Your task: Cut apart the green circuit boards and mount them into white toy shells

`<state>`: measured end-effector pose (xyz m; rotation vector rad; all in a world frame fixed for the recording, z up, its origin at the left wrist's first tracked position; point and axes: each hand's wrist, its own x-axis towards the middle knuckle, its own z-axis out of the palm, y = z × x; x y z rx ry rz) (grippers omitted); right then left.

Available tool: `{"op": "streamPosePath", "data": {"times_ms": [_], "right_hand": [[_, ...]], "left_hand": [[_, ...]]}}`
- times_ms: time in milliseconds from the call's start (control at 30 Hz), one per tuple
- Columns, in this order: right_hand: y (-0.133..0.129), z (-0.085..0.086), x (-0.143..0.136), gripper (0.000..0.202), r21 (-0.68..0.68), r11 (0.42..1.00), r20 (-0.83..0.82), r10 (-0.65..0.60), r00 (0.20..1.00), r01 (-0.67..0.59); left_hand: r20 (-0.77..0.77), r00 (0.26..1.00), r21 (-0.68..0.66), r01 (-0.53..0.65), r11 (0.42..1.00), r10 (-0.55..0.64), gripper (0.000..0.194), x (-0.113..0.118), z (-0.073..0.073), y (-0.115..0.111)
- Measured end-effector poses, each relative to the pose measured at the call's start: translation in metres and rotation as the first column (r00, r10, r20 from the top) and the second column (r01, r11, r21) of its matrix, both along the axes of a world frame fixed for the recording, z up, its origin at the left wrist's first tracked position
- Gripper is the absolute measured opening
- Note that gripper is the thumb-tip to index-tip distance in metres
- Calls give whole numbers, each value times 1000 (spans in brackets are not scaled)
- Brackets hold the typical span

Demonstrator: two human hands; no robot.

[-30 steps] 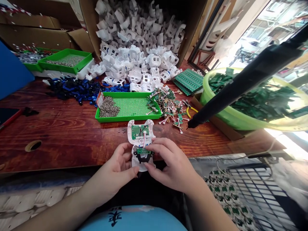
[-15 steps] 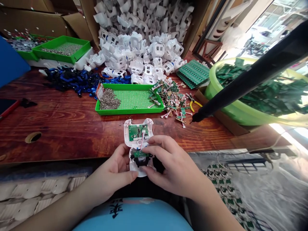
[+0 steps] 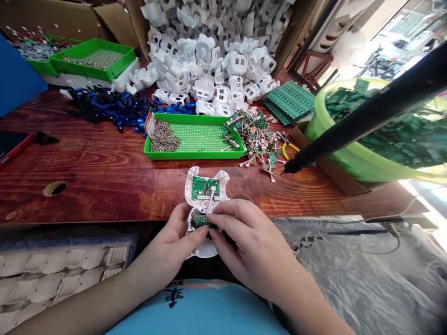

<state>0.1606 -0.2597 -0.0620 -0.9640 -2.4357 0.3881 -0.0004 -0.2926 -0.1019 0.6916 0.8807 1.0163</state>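
Observation:
Two white plastic shell halves lie end to end at the table's front edge, joined by a thin cable. The far shell half rests on the wood and carries a green circuit board. In the near shell half sits a smaller green board, partly covered by fingers. My left hand is closed around the near half's left side, its thumb pressed on the inside. My right hand grips the right side, fingertips at the small board. The black part there is mostly hidden.
Beyond the shells stands a green tray with small metal pieces. Wired boards and yellow-handled pliers lie right of it. A black rod slants in from the right, before a green tub. White shells pile up behind.
My left thumb has moved up and inward over the near shell half, covering much of the black part. The view has shifted slightly, so the table's things appear a little further right.

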Motion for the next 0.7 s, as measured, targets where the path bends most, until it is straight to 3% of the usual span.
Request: {"op": "streamPosePath", "data": {"times_ms": [333,433,500,533,633,700], "right_hand": [[-11,-8,-7,29,-5,998,-136,-59,989,59],[-14,-13,-2,34,-115,977,-321,-206,925,178],[-15,-18,2,29,-340,910,-424,-373,826,237],[-15,-20,3,26,-478,853,-442,-439,783,209],[-15,-24,4,20,-770,638,-425,-494,759,-15],[-16,-24,2,19,-819,561,-433,-471,769,-118]], "left_hand": [[-4,1000,-30,10,999,-10,36,-7,-3,-2],[-26,1000,-31,12,999,-13,42,-9,-4,-4],[-34,999,-29,7,1000,-8,44,-10,-5,-5],[-41,999,-20,6,1000,-6,45,-10,-5,-6],[-90,996,24,20,1000,-17,43,-11,-6,-7],[-132,991,60,36,998,-28,42,-12,-6,-7]]}}
